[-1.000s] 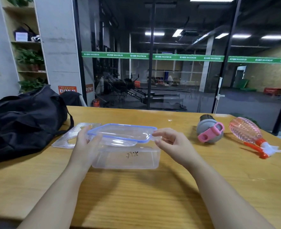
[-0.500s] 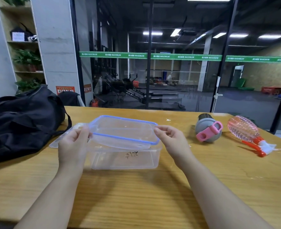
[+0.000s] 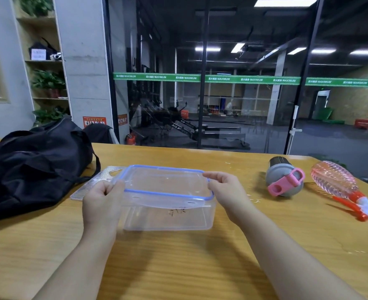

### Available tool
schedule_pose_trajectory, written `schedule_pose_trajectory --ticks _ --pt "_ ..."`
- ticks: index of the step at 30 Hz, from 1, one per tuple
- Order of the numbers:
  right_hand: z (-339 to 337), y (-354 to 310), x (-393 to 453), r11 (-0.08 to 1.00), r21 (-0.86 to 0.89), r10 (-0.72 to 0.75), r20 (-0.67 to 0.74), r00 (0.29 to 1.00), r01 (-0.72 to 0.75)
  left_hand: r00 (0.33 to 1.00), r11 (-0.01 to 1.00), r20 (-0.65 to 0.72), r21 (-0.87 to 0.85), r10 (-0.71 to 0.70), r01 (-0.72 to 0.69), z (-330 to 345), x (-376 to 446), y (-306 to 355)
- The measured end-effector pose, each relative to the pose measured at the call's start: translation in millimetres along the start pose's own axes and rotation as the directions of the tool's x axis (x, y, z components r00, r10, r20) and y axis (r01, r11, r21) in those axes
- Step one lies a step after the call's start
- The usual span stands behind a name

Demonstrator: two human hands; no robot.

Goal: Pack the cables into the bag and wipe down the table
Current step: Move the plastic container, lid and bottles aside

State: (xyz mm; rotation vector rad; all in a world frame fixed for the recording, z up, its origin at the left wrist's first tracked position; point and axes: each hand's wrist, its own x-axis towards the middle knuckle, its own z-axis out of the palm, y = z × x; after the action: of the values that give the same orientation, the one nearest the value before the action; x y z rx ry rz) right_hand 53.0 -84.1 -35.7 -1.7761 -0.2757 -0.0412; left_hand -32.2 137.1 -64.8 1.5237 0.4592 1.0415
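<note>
A clear plastic box [image 3: 167, 219] stands in the middle of the wooden table [image 3: 178, 267]. Its clear lid with a blue rim [image 3: 165, 182] lies on top of the box, tilted. My left hand [image 3: 101, 204] grips the lid's left edge and my right hand [image 3: 228, 189] pinches its right edge. A black duffel bag [image 3: 29, 167] lies at the left of the table, about a hand's width from the box. No cables are visible.
A ribbed clear plastic board [image 3: 87, 187] lies flat between the bag and the box. On the right lie a grey bottle with a pink cap strap [image 3: 283, 177] and a pink spray bottle [image 3: 338, 185] on its side. A glass wall runs behind the table.
Both hands have brought the lid nearer and lower onto the box, and its far edge has come down.
</note>
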Motion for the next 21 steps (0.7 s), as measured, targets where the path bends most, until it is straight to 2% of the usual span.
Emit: schedule_pose_trajectory --ticks 7,9,11,14,16,21 --pt "0.0 0.6 7.8 0.998 0.068 -0.004 0.007 1.0 0.003 0.995 0.998 -0.083 -0.03 -0.057 0.054 -2.6 5.5 -5.7" --pt "0.7 3.0 6.7 0.997 0.079 -0.025 -0.015 1.0 0.026 0.988 0.991 -0.079 -0.043 -0.131 0.128 -2.9 8.1 -7.3" --pt "1.9 4.7 4.5 0.996 0.08 -0.045 -0.03 0.999 0.047 0.962 0.957 0.073 -0.1 -0.264 0.271 -1.4 7.5 -5.2" --pt "3.2 6.2 0.8 0.994 0.09 -0.058 -0.03 0.998 0.061 0.858 0.892 0.362 -0.132 -0.364 0.433 3.3 3.5 -2.7" --pt "3.4 6.2 -1.9 0.992 0.103 -0.065 -0.029 0.997 0.068 0.862 0.896 0.391 -0.167 -0.323 0.411 4.4 2.3 -2.0" --pt "2.0 5.1 -7.7 0.995 0.06 -0.075 -0.045 0.996 0.078 0.903 0.936 0.368 -0.176 -0.224 0.304 3.3 0.7 -3.6"
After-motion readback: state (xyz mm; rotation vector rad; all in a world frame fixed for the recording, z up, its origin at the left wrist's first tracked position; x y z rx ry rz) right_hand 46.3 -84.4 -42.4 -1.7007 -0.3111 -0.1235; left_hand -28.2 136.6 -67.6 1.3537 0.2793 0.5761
